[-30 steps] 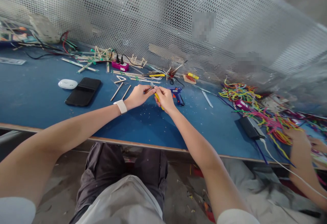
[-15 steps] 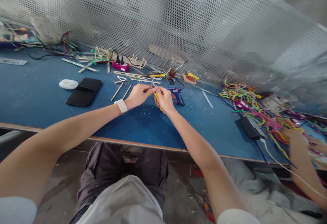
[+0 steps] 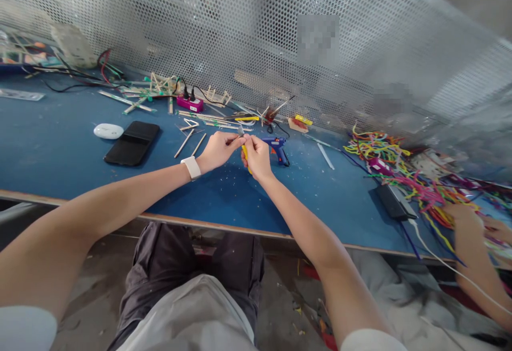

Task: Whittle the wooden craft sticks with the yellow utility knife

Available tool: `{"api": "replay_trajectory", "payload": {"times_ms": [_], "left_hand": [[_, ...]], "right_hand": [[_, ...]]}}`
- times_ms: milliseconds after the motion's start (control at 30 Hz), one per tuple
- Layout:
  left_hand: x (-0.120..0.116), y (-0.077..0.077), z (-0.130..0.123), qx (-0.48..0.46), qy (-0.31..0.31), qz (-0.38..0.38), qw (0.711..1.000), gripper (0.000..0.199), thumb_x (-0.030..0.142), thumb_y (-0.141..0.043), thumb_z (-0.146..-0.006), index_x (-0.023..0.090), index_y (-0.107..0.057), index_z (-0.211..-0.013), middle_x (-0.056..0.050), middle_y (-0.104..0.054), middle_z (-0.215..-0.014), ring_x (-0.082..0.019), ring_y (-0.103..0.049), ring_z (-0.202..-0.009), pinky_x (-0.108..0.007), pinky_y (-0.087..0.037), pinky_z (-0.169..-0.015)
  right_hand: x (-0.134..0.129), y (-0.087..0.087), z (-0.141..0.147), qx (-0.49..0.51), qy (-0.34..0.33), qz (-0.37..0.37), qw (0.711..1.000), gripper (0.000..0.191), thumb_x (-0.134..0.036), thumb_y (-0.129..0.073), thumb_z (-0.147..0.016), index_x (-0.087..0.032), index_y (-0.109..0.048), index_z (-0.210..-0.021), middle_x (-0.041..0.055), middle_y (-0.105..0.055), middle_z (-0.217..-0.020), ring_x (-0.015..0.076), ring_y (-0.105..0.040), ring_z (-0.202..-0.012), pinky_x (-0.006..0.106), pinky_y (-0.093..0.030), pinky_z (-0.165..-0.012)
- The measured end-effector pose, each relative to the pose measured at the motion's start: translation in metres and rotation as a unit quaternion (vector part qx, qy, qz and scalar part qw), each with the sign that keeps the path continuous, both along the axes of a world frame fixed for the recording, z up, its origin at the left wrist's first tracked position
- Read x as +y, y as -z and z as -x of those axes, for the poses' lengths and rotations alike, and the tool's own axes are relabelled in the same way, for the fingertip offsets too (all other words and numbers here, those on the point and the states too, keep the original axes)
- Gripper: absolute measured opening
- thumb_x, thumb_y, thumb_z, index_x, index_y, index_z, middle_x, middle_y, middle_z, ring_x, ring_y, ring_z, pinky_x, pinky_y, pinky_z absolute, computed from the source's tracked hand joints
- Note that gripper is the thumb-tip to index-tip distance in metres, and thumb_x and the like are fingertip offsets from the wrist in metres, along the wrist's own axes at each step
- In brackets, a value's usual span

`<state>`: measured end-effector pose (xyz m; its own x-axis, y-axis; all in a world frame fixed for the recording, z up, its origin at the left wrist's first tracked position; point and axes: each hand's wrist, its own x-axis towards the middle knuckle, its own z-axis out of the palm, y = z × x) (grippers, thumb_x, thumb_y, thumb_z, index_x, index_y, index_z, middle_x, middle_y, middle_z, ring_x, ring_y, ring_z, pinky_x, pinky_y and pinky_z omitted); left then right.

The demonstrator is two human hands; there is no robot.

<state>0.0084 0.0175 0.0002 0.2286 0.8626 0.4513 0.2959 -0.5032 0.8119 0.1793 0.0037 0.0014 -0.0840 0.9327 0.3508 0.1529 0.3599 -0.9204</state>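
Observation:
My right hand (image 3: pixel 258 157) is wrapped round a yellow utility knife (image 3: pixel 245 153), its blade pointing up and away from me. Against it, my left hand (image 3: pixel 219 150) is closed in a pinch near the blade; whatever lies between its fingers is too small and covered to name. Both hands meet just above the blue table. Pale shavings are scattered below them. Two short wooden sticks (image 3: pixel 199 144) lie left of my left hand, by a small triangle of sticks (image 3: pixel 189 124). A blue glue gun (image 3: pixel 277 148) rests just right of my right hand.
A black phone (image 3: pixel 132 143) and a white mouse-shaped case (image 3: pixel 108 130) lie at left. Along the perforated metal panel are stick frames, a purple power strip (image 3: pixel 190 104) and another yellow cutter (image 3: pixel 247 118). At right, a co-worker's hand (image 3: pixel 464 215) is among colourful pipe cleaners (image 3: pixel 376 144).
Both hands stay together in almost the same spot, with the knife still in my right hand. The whole view has shifted very slightly.

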Motion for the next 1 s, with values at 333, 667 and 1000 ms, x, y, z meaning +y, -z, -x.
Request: {"api": "replay_trajectory", "payload": {"times_ms": [333, 667, 1000], "left_hand": [[0.003, 0.001, -0.001, -0.022, 0.014, 0.017, 1.000, 0.048, 0.053, -0.062, -0.111, 0.017, -0.073, -0.080, 0.002, -0.054, -0.068, -0.013, -0.036, -0.063, -0.030, -0.026, -0.060], [0.008, 0.006, 0.003, 0.024, 0.033, -0.021, 0.999, 0.046, 0.049, -0.061, -0.112, 0.018, -0.066, -0.079, 0.002, -0.054, -0.067, -0.013, -0.039, -0.064, -0.030, -0.029, -0.061], [0.007, 0.006, 0.002, 0.007, 0.029, -0.017, 0.999, 0.045, 0.050, -0.061, -0.113, 0.018, -0.072, -0.083, 0.002, -0.052, -0.067, -0.013, -0.037, -0.064, -0.030, -0.027, -0.060]], "right_hand": [[-0.004, -0.003, 0.007, 0.030, 0.008, 0.015, 0.999, 0.067, -0.089, -0.063, -0.107, -0.026, -0.059, -0.083, -0.0066, -0.053, -0.058, 0.0099, -0.047, -0.039, 0.025, -0.035, -0.038], [0.010, -0.007, -0.015, 0.005, -0.105, 0.095, 0.990, 0.068, -0.090, -0.075, -0.099, -0.025, -0.060, -0.083, -0.0081, -0.057, -0.055, 0.0081, -0.044, -0.034, 0.023, -0.033, -0.033], [0.002, -0.003, -0.004, -0.008, -0.032, 0.012, 0.999, 0.070, -0.091, -0.065, -0.105, -0.027, -0.054, -0.079, -0.0057, -0.056, -0.056, 0.0093, -0.046, -0.037, 0.024, -0.035, -0.037]]}}
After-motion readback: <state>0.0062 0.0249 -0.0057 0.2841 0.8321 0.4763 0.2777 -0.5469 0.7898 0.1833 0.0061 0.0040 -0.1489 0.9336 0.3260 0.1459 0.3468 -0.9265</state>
